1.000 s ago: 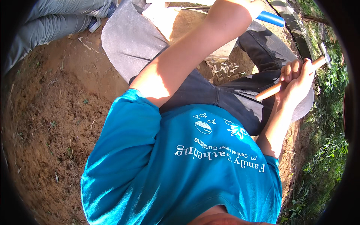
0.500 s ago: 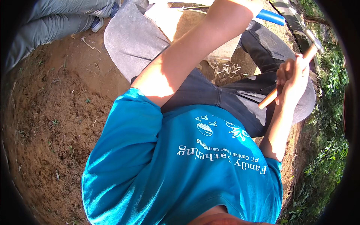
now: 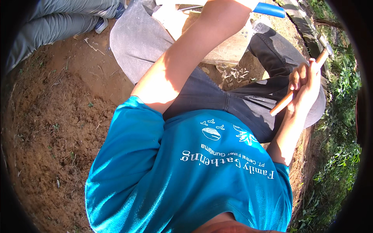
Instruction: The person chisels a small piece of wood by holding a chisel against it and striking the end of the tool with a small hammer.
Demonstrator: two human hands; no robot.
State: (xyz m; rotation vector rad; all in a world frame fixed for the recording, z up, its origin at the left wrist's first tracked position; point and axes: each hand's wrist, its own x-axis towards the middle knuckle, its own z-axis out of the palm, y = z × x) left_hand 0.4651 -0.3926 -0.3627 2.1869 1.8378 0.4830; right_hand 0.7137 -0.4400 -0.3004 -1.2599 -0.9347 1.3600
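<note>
At the top edge, my left hand (image 3: 248, 4) is closed round a tool with a blue handle (image 3: 269, 10), its butt end pointing right. The hand is overexposed and partly cut off. A thin dark strip (image 3: 190, 7) shows left of my forearm, and I cannot tell whether it is this tool's blade. A pale wooden block (image 3: 225, 52) lies between my legs, partly behind that forearm. My right hand (image 3: 304, 83) grips a hammer (image 3: 283, 104) by its wooden handle, out over my right leg, with the metal head up and to the right.
Wood shavings (image 3: 237, 74) litter the ground below the block. Another person's grey-trousered legs (image 3: 66, 25) and shoe are at the upper left. Brown soil (image 3: 58, 128) spreads on the left. Green plants (image 3: 338, 151) and a concrete edge (image 3: 301, 19) border the right.
My left hand has shifted left and slightly up with the blue-handled tool, uncovering more of the block. My right hand and the hammer have moved only slightly.
</note>
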